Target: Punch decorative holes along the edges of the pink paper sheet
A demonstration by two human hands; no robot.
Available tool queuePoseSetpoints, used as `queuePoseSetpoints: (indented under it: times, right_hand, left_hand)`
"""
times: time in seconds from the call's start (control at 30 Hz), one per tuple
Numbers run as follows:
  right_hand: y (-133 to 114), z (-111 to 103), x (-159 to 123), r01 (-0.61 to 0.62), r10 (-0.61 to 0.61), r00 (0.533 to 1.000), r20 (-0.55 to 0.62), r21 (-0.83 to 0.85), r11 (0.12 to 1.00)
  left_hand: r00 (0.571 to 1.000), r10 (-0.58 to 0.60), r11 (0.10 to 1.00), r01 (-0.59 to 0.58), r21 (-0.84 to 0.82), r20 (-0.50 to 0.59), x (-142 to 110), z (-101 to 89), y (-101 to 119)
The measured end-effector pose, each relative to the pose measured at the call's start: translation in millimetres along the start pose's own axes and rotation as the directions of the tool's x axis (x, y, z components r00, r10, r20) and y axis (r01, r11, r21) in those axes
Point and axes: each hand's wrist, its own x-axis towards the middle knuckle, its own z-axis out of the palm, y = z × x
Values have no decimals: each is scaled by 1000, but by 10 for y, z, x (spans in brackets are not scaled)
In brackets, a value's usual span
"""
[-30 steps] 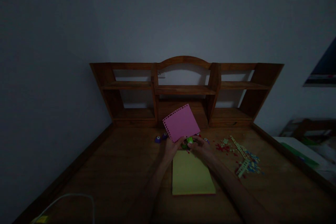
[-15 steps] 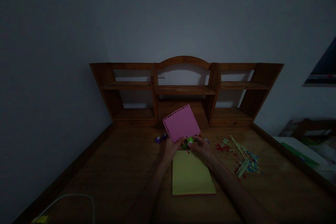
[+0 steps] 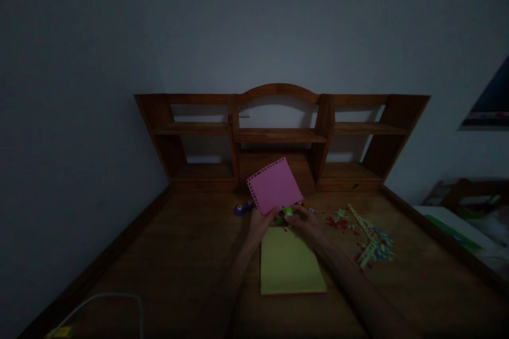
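Note:
A pink sheet of paper [image 3: 275, 186] is raised at a tilt above the desk, with small punched holes along its upper and left edges. My left hand [image 3: 259, 223] pinches its lower edge. Closed around a small green craft punch [image 3: 288, 212] with a pale lever, my right hand [image 3: 306, 221] is at the sheet's lower right edge. The fingers partly cover the punch, so its jaw is hidden. Below both hands lies a yellow pad of paper [image 3: 292, 265] on the desk.
Small purple punches [image 3: 239, 210] stand left of the sheet, others partly behind my right hand. Coloured paper bits [image 3: 382, 246] and hole-punched strips [image 3: 361, 222] lie at right. A wooden shelf [image 3: 278, 135] lines the back; a white cable [image 3: 115, 294] lies front left.
Both hands keep their hold on the sheet and the craft punch. The sheet shifts very slightly; nothing else visibly moves apart from a tiny camera shift.

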Motion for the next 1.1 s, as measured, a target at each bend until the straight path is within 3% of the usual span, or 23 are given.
queuePoseSetpoints:
  times: [0.17,0.37,0.77,1.1]
  right_hand:
    - [57,-37,36,1,-1,1000,3,15,1000]
    - [120,-78,110,34,-34,999,-12,38,999]
    - [60,-27,59,-9,14,997,-81,64,998]
    - [-20,2,41,-8,16,997,-76,107,994]
  left_hand:
    - [999,-54,998,54,-9,1,-10,11,2]
    - [1000,-14,999,13,40,11,22,-19,-84]
    - [999,-27,1000,27,15,21,53,-43,-198]
    - [999,-32,999,32,10,37,14,-6,-90]
